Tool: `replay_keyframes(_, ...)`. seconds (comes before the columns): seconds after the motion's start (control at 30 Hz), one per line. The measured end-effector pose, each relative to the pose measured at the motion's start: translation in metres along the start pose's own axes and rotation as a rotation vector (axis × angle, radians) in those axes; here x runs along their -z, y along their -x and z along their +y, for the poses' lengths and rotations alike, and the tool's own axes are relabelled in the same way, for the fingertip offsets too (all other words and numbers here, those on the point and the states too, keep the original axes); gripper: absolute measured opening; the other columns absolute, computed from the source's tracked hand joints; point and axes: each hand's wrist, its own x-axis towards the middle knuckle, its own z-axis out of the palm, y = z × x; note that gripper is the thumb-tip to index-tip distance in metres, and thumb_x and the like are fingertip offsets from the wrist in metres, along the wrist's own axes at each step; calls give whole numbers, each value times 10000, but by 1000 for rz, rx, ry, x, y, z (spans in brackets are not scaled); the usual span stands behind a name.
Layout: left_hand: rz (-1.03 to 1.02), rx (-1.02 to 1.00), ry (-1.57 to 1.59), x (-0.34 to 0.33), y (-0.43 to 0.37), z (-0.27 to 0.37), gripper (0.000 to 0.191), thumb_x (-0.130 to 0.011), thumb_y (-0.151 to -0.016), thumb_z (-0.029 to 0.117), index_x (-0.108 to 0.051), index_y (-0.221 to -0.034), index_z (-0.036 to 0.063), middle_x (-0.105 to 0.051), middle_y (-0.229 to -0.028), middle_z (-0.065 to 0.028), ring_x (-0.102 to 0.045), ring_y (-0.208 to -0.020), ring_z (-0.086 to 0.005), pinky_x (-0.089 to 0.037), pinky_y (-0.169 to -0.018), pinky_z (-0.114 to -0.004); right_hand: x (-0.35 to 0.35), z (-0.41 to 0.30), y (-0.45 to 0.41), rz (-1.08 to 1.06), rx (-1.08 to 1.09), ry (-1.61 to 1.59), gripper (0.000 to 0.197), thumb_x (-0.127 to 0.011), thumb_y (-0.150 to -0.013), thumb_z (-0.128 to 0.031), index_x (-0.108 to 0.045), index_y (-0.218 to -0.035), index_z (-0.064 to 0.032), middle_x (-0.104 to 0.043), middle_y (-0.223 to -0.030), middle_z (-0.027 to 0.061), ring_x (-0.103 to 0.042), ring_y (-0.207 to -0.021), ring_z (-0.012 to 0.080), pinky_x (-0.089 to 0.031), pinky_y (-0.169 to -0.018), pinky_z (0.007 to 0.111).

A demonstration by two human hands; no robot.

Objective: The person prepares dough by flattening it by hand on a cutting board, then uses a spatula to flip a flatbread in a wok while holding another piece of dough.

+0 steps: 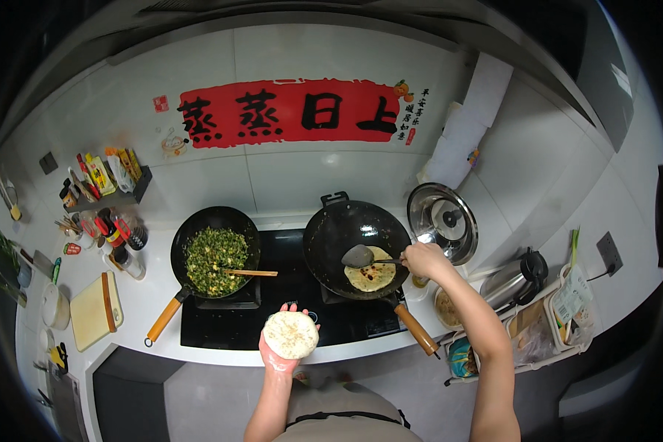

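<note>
On the upturned palm of my left hand (279, 359) lies a round, pale raw dough cake (291, 335), held in front of the black cooktop (287, 323). My right hand (424, 260) grips the handle of a dark metal ladle (358, 256) over the right wok (331, 232). The ladle's bowl touches or hovers over the edge of a browned flatbread (371, 278) in that wok; which, I cannot tell. The left wok (179, 232) holds a chopped green and yellow filling (212, 254), with wooden chopsticks (254, 273) resting in it.
A glass lid (461, 243) leans at the wall behind my right hand. Further right are a bowl (447, 309), a steel thermos jug (508, 284) and a white basket (536, 362). Bottles (130, 262) and a cutting board (91, 312) stand left. Both wok handles jut over the front edge.
</note>
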Motion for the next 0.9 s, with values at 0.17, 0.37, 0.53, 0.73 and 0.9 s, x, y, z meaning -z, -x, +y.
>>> replay_keyframes(0.17, -15, 15, -17, -1, -4, -2, 471, -354, -966, 325, -545, -1321, 80, -582, -1328, -90, -538, -1226, -368, -354, -1031, -674, -15, 9, 12, -21, 8, 13, 232, -649, -859, -246, -744, -869, -35, -720, -901, 184, -700, -899, 338, -556, -767, 430)
replay_keyframes(0.37, 16, 39, -31, -3, -9, -4, 466, -358, -962, 330, -561, -1300, 80, -593, -1310, -88, -547, -1209, -365, -357, -1028, -674, -27, 9, 16, -10, -3, -35, 225, -628, -857, -232, -744, -864, -39, -719, -892, 187, -702, -888, 343, -557, -768, 434)
replay_keyframes(0.53, 38, 30, -29, -2, -10, -4, 460, -356, -961, 320, -570, -1291, 82, -595, -1305, -87, -553, -1200, -366, -360, -1022, -679, -29, 8, 16, -19, -10, -35, 221, -632, -856, -230, -745, -868, -39, -721, -897, 182, -703, -890, 341, -556, -770, 434)
replay_keyframes(0.73, 37, 27, -31, 0, -12, -3, 462, -352, -958, 315, -568, -1293, 82, -592, -1308, -89, -552, -1202, -368, -360, -1019, -683, -28, 8, 14, -34, -8, -37, 211, -633, -858, -225, -749, -874, -49, -722, -891, 178, -706, -885, 339, -557, -763, 431)
replay_keyframes(0.9, 16, 32, -19, 3, -13, -3, 470, -349, -955, 319, -558, -1302, 82, -587, -1315, -92, -549, -1205, -369, -359, -1018, -685, -27, 8, 14, -41, 3, -43, 208, -632, -858, -218, -749, -877, -47, -722, -890, 180, -705, -884, 343, -557, -762, 435)
